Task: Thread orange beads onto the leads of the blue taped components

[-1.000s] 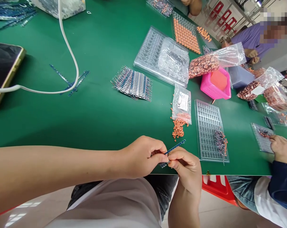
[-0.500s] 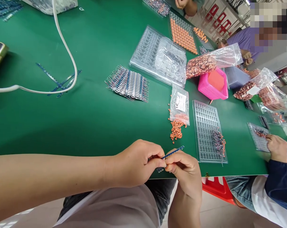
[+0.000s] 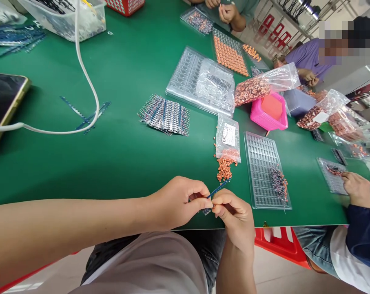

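"Green table (image 3: 123,159) is packed, lol. White cable (image 3: 88,77) runs right over some crossed blue strips (image 3: 86,119), with a phone (image 3: 7,98) at the left edge."

"Yeah, and a fanned stack of strips (image 3: 166,115) sits mid-table, near a labelled bag (image 3: 228,136) and a heap of little orange pieces (image 3: 224,168). Clear tray (image 3: 261,171) to the right of that, pink basket (image 3: 269,114) behind it."

"What are the fingers doing?"

"Left hand (image 3: 180,202) has thumb and forefinger closed on a blue strip (image 3: 220,188). Right hand (image 3: 235,212) is pinched narrow too, tips right up by the left ones. Whatever's between them is too small to tell."

"And the strip?"

"Thin, with pale dots along it, near the table's front edge. Free end slants up toward the orange heap; the fingers hide the lower part."
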Available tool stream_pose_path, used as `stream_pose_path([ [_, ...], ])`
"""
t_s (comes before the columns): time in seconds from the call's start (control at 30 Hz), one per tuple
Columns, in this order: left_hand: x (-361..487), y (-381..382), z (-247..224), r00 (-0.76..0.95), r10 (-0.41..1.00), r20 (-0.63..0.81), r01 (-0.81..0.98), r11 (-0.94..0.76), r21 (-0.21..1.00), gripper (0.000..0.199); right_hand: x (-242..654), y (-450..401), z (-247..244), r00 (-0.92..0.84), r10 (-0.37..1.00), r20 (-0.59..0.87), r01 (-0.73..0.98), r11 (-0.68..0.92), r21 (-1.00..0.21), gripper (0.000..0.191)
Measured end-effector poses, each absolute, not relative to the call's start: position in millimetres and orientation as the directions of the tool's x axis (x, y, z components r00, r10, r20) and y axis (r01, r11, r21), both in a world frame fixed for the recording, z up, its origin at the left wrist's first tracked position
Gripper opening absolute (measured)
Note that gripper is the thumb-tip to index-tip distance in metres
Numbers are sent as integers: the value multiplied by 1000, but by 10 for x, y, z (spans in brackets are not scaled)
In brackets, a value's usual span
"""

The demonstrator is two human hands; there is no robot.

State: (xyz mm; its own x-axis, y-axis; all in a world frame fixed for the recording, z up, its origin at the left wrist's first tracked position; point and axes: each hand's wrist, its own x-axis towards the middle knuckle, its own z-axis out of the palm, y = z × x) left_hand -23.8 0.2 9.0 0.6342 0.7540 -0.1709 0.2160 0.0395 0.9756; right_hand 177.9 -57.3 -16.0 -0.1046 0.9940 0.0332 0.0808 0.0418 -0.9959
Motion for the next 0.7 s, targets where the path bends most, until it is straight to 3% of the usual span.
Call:
stream_pose_path([
  [0.13, -225, 18, 130, 571, 797, -197, 206, 94, 974, 17, 1783, -598, -208, -70, 995, 67, 83, 73, -994, 6],
  [0.4, -236, 6, 52, 580, 810, -84, 207, -47, 977, 16, 1753, -618, -211, -29, 995, 93, 159, 96, -983, 5],
  [0.57, -229, 15, 54, 608, 777, -166, 133, 107, 985, 20, 1752, -628, -235, 10, 994, 106, 135, 103, -985, 8],
  [0.7, -212, 34, 68, 582, 778, -237, 184, 158, 970, 14, 1761, -636, -260, 44, 992, 118, 119, 112, -987, 8],
])
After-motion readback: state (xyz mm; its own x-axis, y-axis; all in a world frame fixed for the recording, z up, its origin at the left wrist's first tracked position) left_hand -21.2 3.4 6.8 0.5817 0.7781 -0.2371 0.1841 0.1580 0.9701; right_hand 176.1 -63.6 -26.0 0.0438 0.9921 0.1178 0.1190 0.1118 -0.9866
